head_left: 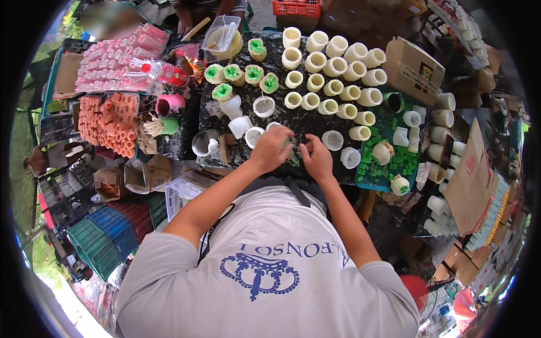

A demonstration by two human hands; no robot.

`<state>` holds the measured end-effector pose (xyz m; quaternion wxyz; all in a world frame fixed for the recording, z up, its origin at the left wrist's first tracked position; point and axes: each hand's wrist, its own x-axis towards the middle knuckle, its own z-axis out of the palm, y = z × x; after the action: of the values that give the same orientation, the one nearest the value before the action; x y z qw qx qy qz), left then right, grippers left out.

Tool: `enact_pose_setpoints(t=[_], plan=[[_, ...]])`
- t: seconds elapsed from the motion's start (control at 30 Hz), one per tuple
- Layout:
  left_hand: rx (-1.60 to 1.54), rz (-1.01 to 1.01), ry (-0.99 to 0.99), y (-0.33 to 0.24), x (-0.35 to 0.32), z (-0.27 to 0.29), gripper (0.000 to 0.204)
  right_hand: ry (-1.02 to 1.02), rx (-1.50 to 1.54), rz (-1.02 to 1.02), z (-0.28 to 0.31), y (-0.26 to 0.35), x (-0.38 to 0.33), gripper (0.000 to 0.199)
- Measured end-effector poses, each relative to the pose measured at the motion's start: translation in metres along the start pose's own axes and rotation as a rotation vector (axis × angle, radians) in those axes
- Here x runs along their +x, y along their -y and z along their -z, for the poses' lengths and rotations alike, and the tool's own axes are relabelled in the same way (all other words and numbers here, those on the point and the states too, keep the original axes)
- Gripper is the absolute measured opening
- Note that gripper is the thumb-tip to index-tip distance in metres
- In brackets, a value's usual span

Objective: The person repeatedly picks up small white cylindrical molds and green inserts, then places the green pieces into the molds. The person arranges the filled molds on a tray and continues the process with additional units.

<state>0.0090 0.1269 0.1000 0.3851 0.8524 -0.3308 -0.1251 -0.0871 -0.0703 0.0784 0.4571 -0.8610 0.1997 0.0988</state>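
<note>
My left hand (271, 149) hovers over the front of the dark, wax-spattered table (225, 127), fingers loosely curved and apart. It partly covers a whitish cup (273, 124). To its right, my right hand (316, 156) is also open, thumb and forefinger apart, pointing toward the left hand. I see nothing held in either. Near my right hand stand a translucent white cup (332, 140) and another white cup (350, 158). Beside my left hand are a round white cup (254, 137) and a tipped white cup (240, 127). Farther back sits a white cup with a wick (264, 106).
Rows of cream wax cups (336, 66) fill the far right of the table. Green-filled wax cups (253, 74) stand at far left. A tray (366, 183) of green chunks lies right, near a cardboard box (414, 70). Pink tubes (121, 62) and a metal pitcher (204, 143) are left.
</note>
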Motion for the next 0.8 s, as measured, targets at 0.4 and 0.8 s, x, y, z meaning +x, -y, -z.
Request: enact_pose_setpoints(t=[0.4,0.8], plan=[[0.7,0.241,0.11,0.066,-0.04,0.003,0.083,0.117,-0.496,0.313,-0.078,0.045,0.062,0.077],[0.353,-0.144,-0.067,0.064,-0.035,0.023,0.053,-0.236,-0.467,0.159,-0.006,0.009,0.033,0.071]])
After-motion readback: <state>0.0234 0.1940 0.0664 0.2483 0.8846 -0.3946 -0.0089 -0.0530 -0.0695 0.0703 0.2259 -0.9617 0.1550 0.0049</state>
